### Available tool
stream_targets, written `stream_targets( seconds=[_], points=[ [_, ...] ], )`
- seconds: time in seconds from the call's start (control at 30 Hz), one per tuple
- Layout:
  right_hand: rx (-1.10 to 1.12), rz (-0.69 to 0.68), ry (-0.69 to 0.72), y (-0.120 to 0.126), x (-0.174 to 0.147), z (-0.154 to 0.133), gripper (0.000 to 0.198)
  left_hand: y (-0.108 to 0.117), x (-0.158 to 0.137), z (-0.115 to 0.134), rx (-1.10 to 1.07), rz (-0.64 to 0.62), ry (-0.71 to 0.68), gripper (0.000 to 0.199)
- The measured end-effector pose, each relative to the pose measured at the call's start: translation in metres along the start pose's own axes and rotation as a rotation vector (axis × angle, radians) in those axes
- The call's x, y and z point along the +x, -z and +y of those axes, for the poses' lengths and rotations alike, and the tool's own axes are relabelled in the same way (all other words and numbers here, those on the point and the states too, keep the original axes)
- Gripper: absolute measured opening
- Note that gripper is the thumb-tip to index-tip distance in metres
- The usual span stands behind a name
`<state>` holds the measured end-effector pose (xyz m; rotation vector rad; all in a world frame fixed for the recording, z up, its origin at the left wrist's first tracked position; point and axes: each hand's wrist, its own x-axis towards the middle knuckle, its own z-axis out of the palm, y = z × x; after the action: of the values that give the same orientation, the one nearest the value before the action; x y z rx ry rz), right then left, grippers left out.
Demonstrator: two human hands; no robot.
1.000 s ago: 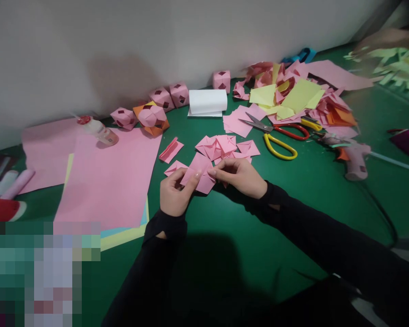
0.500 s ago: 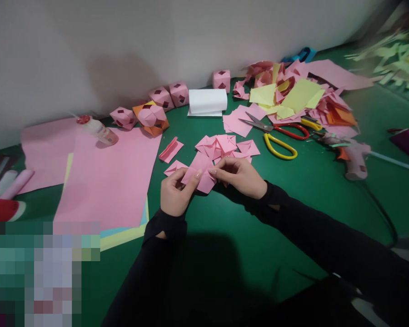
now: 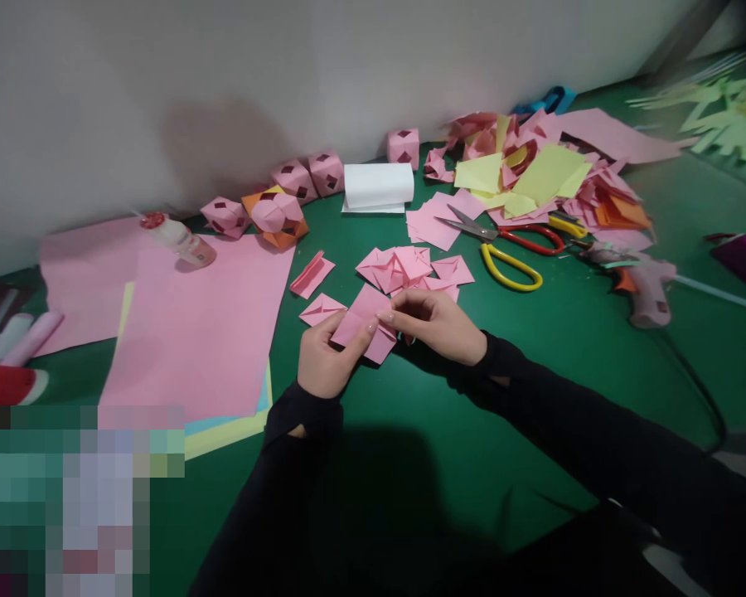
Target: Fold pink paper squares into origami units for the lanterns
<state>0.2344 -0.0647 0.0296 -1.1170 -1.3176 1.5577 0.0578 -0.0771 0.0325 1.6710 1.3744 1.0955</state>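
Between my hands is a small creased piece of pink paper [image 3: 366, 313], held just above the green table. My left hand [image 3: 324, 356] grips its left and lower side, the thumb lying on top. At its right edge my right hand [image 3: 438, 323] pinches it with thumb and fingertips; some of those fingers are hidden behind. Right behind the paper lies a heap of folded pink paper pieces [image 3: 401, 267], partly covered by my hands. One folded pink piece [image 3: 322, 309] rests by my left fingers, and another narrow folded piece [image 3: 312, 274] lies farther back.
Open scissors [image 3: 491, 236] with red and yellow handles lie right of the heap, near a glue gun [image 3: 650, 286]. Paper scraps [image 3: 535, 178] pile up behind them. Pink paper cubes [image 3: 326, 172] line the wall. A small bottle [image 3: 180, 240] stands on large pink sheets [image 3: 199, 332] at left.
The pink paper has turned and tilted slightly between my hands. My left hand has shifted a little to the right, its thumb closer to my right fingertips.
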Motion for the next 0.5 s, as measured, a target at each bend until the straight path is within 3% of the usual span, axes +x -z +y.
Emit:
stream_targets(
  seconds=[0.5],
  points=[
    [0.042,-0.038,0.025,0.0035,-0.0026,-0.0031,0.036,0.0036,-0.0007,0.0033,-0.081,-0.077,0.031,0.018]
  ],
)
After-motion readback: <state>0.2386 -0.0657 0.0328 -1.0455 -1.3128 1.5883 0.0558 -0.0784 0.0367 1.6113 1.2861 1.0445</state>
